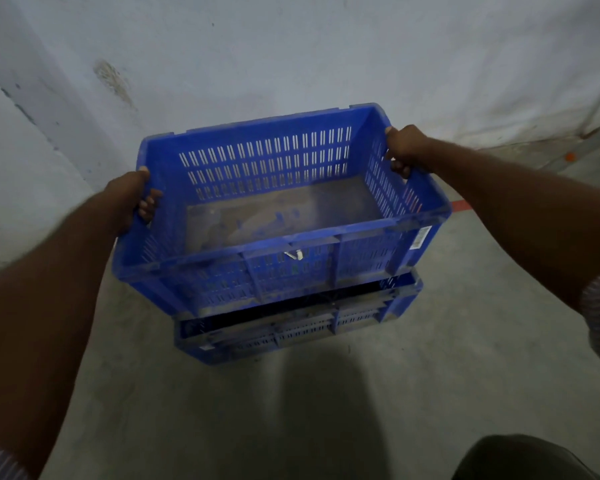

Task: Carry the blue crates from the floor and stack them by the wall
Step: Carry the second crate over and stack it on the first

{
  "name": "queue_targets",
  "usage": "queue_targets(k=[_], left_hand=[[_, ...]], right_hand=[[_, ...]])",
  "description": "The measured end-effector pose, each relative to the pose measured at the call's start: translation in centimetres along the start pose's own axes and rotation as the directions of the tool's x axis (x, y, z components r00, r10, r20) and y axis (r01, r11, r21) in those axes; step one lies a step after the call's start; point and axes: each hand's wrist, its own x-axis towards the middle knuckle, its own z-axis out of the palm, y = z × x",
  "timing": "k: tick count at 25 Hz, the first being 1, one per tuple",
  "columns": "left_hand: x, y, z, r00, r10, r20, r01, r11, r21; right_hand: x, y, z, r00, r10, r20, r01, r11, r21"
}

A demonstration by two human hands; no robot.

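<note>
Gripping the upper blue crate [278, 199] at both ends, left hand [132, 199] and right hand [407, 150] closed on its rim, above the lower crate [291, 334] by the wall [291, 57].

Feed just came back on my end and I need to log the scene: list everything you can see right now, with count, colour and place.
upper crate: one, blue, slotted walls, empty and dusty inside, held by its two short ends above the lower crate
lower crate: one, blue, on the floor by the wall, mostly hidden under the upper one
label: one, white, on the upper crate's near right corner
wall: whitish, stained, behind the crates
floor: grey concrete
red line: one, on the floor right of the crates
orange spot: one, on the floor far right
left hand: gripping the left end
right hand: gripping the right end
</note>
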Motion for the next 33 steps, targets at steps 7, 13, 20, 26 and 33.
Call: queue_targets(k=[7, 13, 20, 26, 33], left_hand=[[-2.4, -0.5, 0.2, 0.999, -0.005, 0.036, 0.005, 1.000, -0.008], [-1.7, -0.9, -0.6, 0.999, 0.024, 0.033, -0.023, 0.999, -0.026], [-3.6, -2.5, 0.5, 0.999, 0.034, 0.015, -0.033, 0.996, -0.080], [-2.7, -2.3, 0.3, 0.999, 0.041, -0.026, -0.043, 0.997, -0.063], [-0.7, -1.4, -0.5, 0.994, 0.080, -0.076, -0.078, 0.996, 0.035]], right_hand=[[-2.0, -0.4, -1.9, 1.000, 0.022, 0.014, -0.020, 0.991, -0.132], [-2.8, 1.1, -0.5, 0.992, 0.016, -0.123, -0.030, 0.993, -0.110], [-1.9, 1.5, -1.5, 0.996, -0.022, -0.087, 0.007, 0.984, -0.176], [-2.2, 2.0, -1.8, 0.996, -0.089, 0.018, 0.090, 0.934, -0.344], [-1.5, 1.6, -0.4, 0.991, -0.088, -0.099, 0.043, 0.921, -0.386]])
